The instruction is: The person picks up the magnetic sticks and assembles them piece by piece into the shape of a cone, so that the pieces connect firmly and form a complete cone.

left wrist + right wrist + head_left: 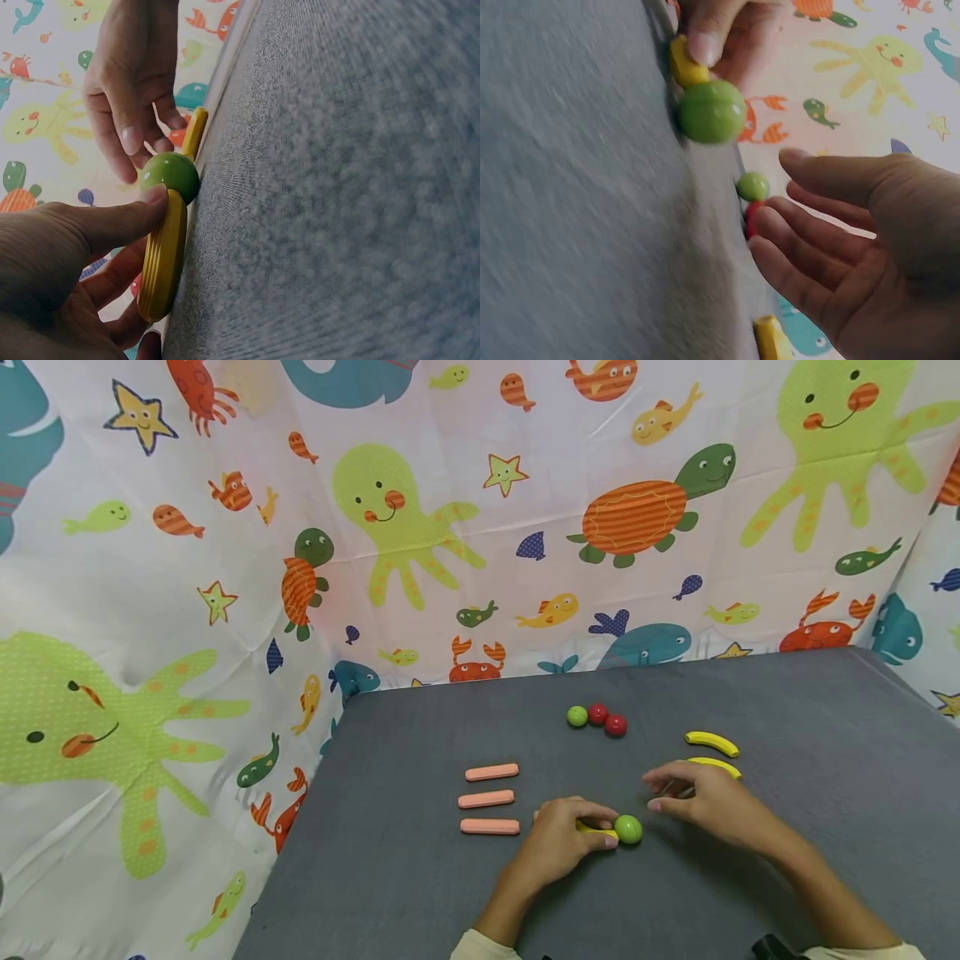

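Two hands at work: left hand (558,842) pinches a banana (163,259) on the surface (825,718), touching the green ball (628,828); right hand (701,797) hovers, fingers apart. A nudge could roll the ball away.

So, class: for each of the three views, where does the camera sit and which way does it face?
Head: above, looking forward and down at the grey table; both forearms show.
Left wrist: low on the tabletop, looking along the left hand holding a yellow banana piece.
Right wrist: low, looking past the right hand's relaxed fingers.
All share the green ball.
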Demonstrator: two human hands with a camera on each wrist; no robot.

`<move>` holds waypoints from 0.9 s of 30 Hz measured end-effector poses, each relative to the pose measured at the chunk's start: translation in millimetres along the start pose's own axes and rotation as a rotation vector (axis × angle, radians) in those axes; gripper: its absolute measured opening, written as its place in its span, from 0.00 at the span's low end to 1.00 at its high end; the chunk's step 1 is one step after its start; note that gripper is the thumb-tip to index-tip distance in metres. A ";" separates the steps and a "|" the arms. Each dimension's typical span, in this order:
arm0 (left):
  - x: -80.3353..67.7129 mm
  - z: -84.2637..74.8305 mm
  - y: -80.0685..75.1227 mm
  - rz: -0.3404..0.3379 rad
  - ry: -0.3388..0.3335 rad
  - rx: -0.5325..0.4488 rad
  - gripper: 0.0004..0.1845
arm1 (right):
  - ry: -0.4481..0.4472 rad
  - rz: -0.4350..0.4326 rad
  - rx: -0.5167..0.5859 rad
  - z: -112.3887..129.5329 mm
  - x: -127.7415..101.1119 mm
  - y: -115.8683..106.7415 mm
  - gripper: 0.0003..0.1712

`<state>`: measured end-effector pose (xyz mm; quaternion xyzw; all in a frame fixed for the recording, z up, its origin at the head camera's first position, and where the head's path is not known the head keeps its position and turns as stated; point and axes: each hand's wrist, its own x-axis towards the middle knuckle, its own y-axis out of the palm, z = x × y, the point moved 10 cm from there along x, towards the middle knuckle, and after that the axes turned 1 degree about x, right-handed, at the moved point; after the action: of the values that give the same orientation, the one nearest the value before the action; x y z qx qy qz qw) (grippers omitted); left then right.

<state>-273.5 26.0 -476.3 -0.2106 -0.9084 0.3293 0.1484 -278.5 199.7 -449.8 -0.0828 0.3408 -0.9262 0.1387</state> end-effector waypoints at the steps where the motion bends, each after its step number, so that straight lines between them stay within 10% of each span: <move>1: 0.0 0.2 -0.1 0.000 -0.004 0.001 0.14 | -0.002 -0.027 -0.016 -0.6 0.3 -5.9 0.23; 11: -0.3 2.0 -1.0 -0.006 -0.019 -0.031 0.14 | -0.032 -0.219 -0.218 -13.7 3.1 -53.5 0.22; 27: -1.9 -1.4 0.0 0.008 -0.006 -0.032 0.14 | 0.077 -0.091 -0.231 -46.2 7.2 -48.9 0.26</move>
<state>-271.3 25.8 -475.5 -0.2157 -0.9131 0.3162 0.1409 -306.6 261.2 -452.2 -0.0777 0.4460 -0.8887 0.0729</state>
